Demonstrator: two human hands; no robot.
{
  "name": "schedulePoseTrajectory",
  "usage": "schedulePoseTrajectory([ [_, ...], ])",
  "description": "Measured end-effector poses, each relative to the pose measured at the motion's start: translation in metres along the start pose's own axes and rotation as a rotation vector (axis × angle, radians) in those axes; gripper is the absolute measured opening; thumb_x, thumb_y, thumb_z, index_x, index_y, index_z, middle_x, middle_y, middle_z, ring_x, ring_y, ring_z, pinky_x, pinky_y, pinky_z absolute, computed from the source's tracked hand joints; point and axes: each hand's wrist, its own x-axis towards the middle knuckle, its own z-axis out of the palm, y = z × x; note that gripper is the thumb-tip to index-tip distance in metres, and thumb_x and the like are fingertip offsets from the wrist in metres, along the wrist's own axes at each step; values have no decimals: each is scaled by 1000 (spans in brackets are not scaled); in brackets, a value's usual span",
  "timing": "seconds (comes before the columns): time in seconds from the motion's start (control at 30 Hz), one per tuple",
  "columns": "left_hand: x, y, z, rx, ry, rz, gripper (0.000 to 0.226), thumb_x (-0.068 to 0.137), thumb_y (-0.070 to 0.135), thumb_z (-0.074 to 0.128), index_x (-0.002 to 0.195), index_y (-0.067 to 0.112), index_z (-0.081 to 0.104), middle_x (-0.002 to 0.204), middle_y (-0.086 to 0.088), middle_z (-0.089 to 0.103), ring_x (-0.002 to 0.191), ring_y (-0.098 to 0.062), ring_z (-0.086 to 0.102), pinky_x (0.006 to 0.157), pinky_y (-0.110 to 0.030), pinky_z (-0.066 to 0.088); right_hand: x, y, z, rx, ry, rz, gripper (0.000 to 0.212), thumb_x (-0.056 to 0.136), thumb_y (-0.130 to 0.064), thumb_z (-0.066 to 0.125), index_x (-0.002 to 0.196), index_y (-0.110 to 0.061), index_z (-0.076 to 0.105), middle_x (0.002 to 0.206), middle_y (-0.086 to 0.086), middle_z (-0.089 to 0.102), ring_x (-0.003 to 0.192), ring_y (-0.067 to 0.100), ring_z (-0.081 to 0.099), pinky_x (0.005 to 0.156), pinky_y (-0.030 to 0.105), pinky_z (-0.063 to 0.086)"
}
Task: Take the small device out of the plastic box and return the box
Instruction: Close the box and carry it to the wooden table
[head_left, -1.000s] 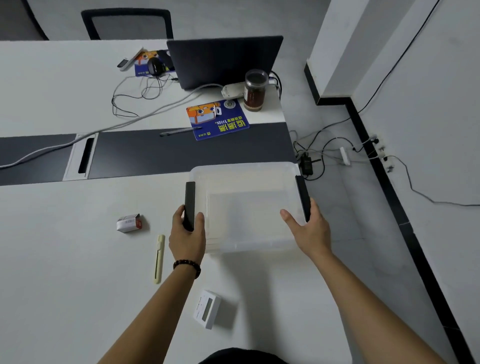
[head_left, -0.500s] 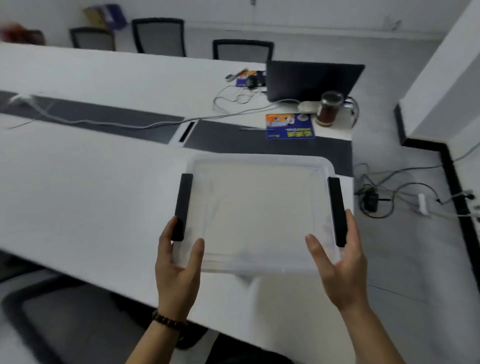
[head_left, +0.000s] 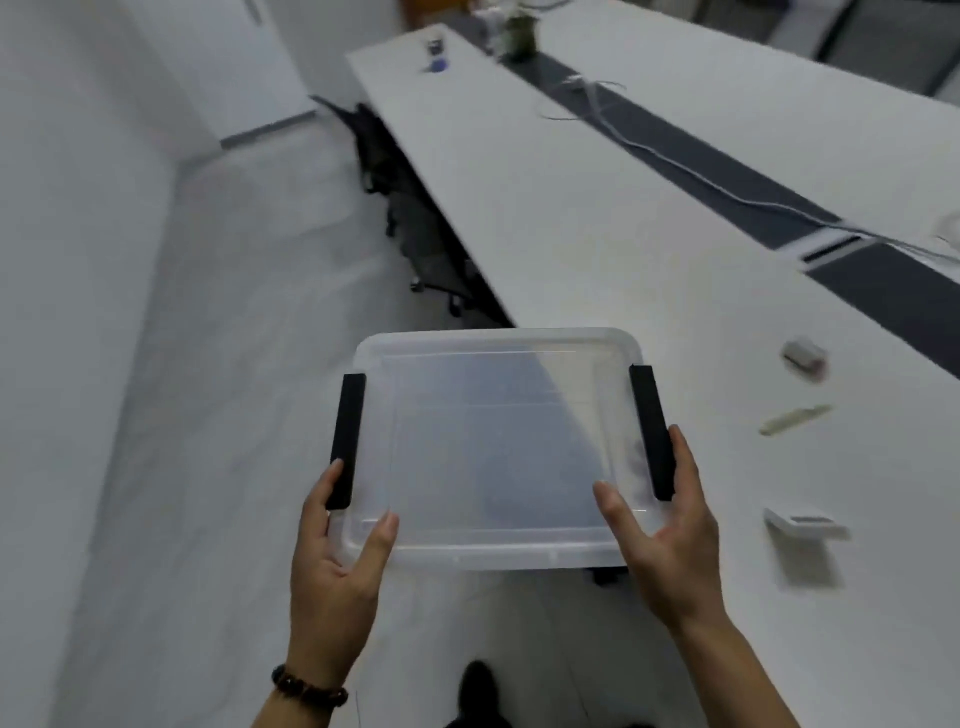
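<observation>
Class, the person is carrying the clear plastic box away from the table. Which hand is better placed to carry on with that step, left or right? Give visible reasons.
Neither alone. The left hand and right hand grip opposite near corners of the plastic box, beside its black latches, thumbs on the lid. The box is wide, so both should probably keep carrying.

Light is cool, dim and even, with only soft shadows. Motion blur smears everything around the plastic box (head_left: 493, 447): items on the table (head_left: 597, 249) right of it streak badly (the small device (head_left: 804, 525) most), while far edges bend from wide-angle distortion.
</observation>
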Motion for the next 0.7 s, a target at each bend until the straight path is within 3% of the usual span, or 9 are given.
schedulePoseTrajectory([
  [0.1, 12, -30, -60, -48, 134, -32, 65, 85, 12, 72, 139, 35, 44, 141, 22, 49, 123, 22, 43, 97, 0, 35, 2, -33, 70, -26, -121, -73, 105, 70, -67, 66, 157, -26, 24, 157, -12, 36, 140, 2, 36, 111, 23, 31],
  [0.2, 30, -65, -124, -85, 263, -84, 66, 85, 16, 72, 141, 38, 44, 143, 24, 48, 133, 9, 41, 109, -21, 34, 0, -67, 150, -27, -212, -128, 107, 67, -68, 65, 158, -28, 24, 155, -17, 34, 135, -9, 32, 105, 8, 27],
  [0.27, 51, -89, -169, -101, 305, -112, 67, 85, 18, 73, 141, 40, 43, 142, 30, 46, 132, 12, 39, 110, -27, 32, 0, -90, 210, -22, -253, -158, 107, 67, -67, 65, 158, -27, 25, 153, -19, 35, 132, -14, 34, 104, 7, 28],
  [0.33, 76, -108, -206, -106, 340, -124, 67, 84, 18, 73, 139, 43, 43, 138, 35, 45, 130, 14, 39, 109, -26, 32, 2, -111, 261, -2, -293, -189, 104, 69, -64, 68, 157, -28, 25, 147, -33, 34, 126, -26, 34, 107, 15, 31],
  [0.43, 123, -128, -249, -119, 368, -126, 67, 83, 22, 76, 138, 45, 44, 137, 38, 45, 135, 5, 40, 108, -24, 31, 11, -137, 324, 7, -318, -202, 100, 70, -59, 71, 155, -33, 24, 133, -49, 26, 119, -35, 29, 103, 10, 29],
  [0.5, 161, -139, -264, -116, 356, -101, 67, 82, 28, 77, 139, 42, 44, 137, 37, 45, 133, 8, 41, 107, -21, 32, 24, -149, 356, -6, -307, -197, 106, 68, -64, 68, 157, -30, 23, 145, -35, 31, 129, -21, 34, 108, 18, 30],
  [0.57, 200, -147, -266, -121, 331, -81, 66, 84, 20, 75, 139, 39, 44, 139, 33, 46, 127, 17, 41, 104, -13, 33, 45, -153, 379, -4, -278, -181, 107, 68, -65, 66, 157, -29, 22, 153, -22, 32, 136, -10, 35, 112, 22, 30],
  [0.7, 293, -165, -249, -127, 275, -44, 66, 85, 16, 75, 142, 29, 46, 142, 21, 49, 128, 16, 41, 99, -3, 34, 112, -153, 426, 31, -220, -173, 106, 67, -65, 65, 157, -29, 23, 146, -29, 33, 118, -36, 28, 95, -5, 27],
])
